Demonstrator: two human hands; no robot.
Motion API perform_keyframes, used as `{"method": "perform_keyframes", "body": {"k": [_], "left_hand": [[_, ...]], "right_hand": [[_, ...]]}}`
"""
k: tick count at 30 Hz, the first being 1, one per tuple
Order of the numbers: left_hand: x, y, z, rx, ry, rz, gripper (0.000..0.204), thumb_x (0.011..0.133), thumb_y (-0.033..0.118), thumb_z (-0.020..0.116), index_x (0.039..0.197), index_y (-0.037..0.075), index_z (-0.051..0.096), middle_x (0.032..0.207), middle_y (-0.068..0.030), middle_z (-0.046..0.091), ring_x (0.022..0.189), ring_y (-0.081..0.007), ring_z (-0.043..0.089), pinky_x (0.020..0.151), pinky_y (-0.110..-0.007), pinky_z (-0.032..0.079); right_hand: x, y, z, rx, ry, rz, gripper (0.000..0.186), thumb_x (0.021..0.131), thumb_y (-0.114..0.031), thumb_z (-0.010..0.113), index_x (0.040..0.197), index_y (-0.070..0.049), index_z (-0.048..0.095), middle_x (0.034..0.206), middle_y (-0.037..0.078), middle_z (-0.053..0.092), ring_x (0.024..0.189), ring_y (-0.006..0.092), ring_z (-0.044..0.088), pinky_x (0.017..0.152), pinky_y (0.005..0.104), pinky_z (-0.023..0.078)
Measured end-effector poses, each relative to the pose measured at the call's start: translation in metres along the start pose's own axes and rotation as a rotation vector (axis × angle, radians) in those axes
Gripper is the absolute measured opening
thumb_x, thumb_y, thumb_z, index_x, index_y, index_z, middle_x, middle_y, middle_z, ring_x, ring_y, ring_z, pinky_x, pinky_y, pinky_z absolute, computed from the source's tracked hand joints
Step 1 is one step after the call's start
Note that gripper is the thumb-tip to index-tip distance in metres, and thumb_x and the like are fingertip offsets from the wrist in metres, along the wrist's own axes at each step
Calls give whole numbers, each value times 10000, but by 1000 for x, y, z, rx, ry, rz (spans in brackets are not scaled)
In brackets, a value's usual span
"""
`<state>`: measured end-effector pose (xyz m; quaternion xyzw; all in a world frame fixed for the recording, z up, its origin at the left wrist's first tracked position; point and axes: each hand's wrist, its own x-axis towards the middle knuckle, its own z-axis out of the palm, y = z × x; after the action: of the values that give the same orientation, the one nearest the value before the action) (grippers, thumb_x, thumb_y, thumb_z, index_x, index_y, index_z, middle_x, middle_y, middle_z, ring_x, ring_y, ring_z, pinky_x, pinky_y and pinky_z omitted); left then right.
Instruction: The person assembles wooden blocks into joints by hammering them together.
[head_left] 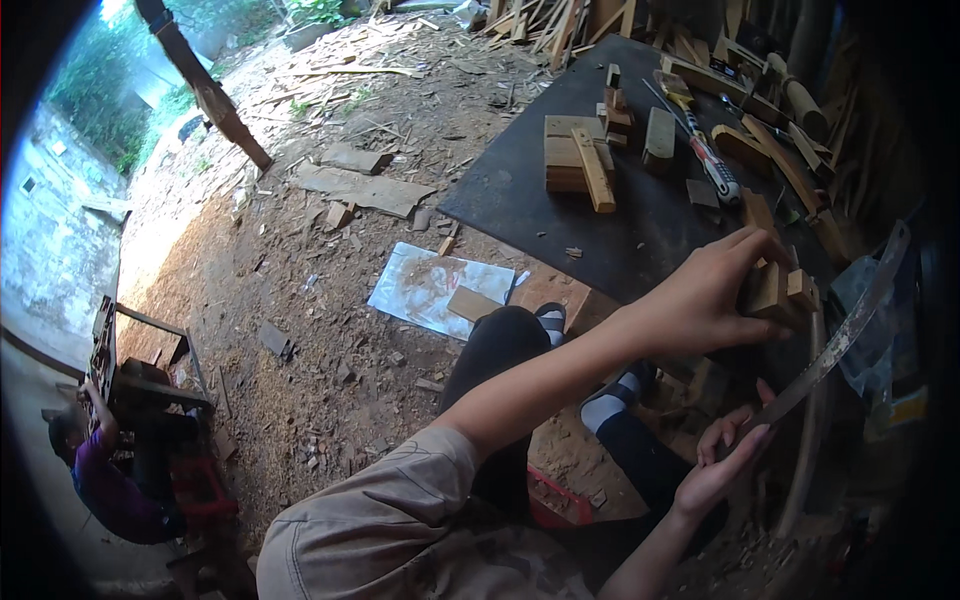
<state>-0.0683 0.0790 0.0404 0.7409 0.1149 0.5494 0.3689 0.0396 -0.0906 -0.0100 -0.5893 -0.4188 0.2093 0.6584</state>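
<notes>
At the right edge of the dark tabletop, my left hand (pixel 715 295) spans a small wooden block (pixel 768 290), thumb on the near side and fingers over the far side. A smaller wooden piece (pixel 800 288) sits against that block. Below, my right hand (pixel 722 465) grips the lower end of a long, flat, slightly curved metal blade (pixel 845 335). Its free end points up and away to the right; the gripped end is hidden by my fingers. Blade and block appear apart, though the exact gap is hard to judge.
The dark tabletop (pixel 505 190) carries a stack of wooden blocks (pixel 565 165), a grey block (pixel 659 138), a red-and-white handled tool (pixel 715 170) and wooden strips. A plastic bag (pixel 868 320) hangs at right. A white sheet (pixel 410 285) lies among ground scraps. Another person (pixel 115 475) works far left.
</notes>
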Motion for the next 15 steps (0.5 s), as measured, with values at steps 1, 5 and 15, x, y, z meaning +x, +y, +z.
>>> {"method": "perform_keyframes", "body": {"k": [1, 5, 15], "left_hand": [[0, 0, 0, 20, 1, -25, 630, 751, 280, 892, 1212, -15, 581, 1132, -198, 641, 1072, -360, 661, 912, -411, 515], [0, 4, -2, 70, 16, 7, 669, 744, 280, 897, 1229, -35, 560, 1113, -201, 638, 1056, -374, 656, 912, -420, 508], [-20, 51, 22, 150, 253, 694, 479, 753, 399, 805, 1060, 69, 644, 955, -97, 645, 794, -284, 629, 702, -388, 502]], "right_hand": [[0, 1, 2, 16, 4, 34, 673, 1106, -497, 321, 1456, 72, 409, 769, -5, 392, 501, 43, 292, 452, 187, 191], [-1, 3, 8, 3, 44, 85, 671, 1106, -488, 319, 1476, 64, 409, 773, 3, 403, 499, 44, 296, 439, 185, 179], [-11, 14, -29, 222, 128, 249, 553, 1108, -383, 435, 1496, 10, 447, 751, -17, 404, 540, 38, 385, 485, 180, 266]]}}
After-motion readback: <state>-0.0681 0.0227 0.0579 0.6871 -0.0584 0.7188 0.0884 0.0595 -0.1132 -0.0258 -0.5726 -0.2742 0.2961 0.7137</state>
